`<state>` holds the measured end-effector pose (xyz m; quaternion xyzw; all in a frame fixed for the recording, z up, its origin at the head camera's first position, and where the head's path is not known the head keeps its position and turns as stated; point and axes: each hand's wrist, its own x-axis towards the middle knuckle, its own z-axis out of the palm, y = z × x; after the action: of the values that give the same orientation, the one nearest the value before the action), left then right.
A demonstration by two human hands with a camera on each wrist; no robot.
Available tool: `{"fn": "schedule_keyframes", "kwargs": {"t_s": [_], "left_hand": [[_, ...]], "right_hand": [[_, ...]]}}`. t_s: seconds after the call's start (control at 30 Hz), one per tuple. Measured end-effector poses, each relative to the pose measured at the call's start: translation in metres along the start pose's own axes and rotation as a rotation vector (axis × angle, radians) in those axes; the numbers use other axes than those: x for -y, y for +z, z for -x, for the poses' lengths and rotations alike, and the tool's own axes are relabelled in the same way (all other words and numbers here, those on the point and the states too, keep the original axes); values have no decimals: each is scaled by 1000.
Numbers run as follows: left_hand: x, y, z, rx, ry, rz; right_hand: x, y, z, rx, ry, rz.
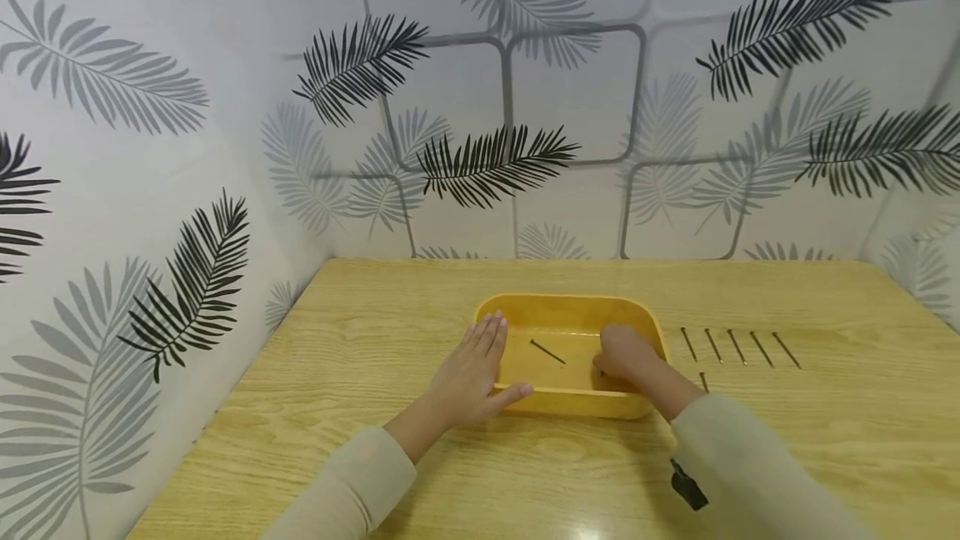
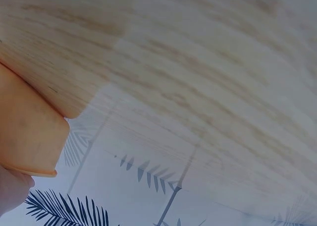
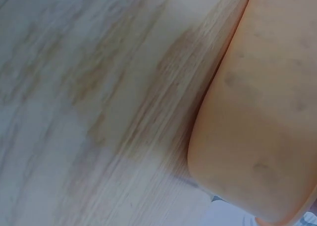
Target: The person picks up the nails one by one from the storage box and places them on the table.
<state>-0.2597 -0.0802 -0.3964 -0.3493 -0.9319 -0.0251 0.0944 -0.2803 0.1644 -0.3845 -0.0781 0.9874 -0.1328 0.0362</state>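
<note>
A shallow yellow plastic tray (image 1: 573, 403) stands on the wooden table. My left hand (image 1: 467, 369) rests across its left rim near the front corner, fingers straight and thumb lying out over the front rim. The left wrist view catches a bit of that hand (image 2: 14, 189) at the tray's edge. Inside the tray, at the right end, my right hand (image 1: 628, 354) has its fingers curled down to the floor; a small dark tip of a screw shows by the fingertips, the rest hidden. A dark screw (image 1: 548, 352) lies loose in the tray's middle.
Right of the tray, several dark screws (image 1: 737, 347) lie in a spaced row on the table (image 1: 360, 340). One more screw (image 1: 704, 382) sits below the row, partly behind the right forearm. A wall with a leaf pattern (image 1: 570, 107) rises behind the table.
</note>
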Motion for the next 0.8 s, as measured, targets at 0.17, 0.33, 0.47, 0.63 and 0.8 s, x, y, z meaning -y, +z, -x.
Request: {"fn": "schedule_keyframes", "kwargs": {"t_s": [0.17,0.33,0.47,0.63,0.8], "left_hand": [[1,-1,0,0,0,-4],[0,-1,1,13,-3,0],[0,-1,1,14,-4,7],[0,-1,1,12,-7,9],[0,-1,1,10,-5,4]], "right_hand": [[2,0,-1,15,-10,4],[4,0,0,-1,-30,42],[7,-1,1,3,-22,45],[7,-1,0,-7,-17,41],[6,0,-1,-19,-14,32]]}}
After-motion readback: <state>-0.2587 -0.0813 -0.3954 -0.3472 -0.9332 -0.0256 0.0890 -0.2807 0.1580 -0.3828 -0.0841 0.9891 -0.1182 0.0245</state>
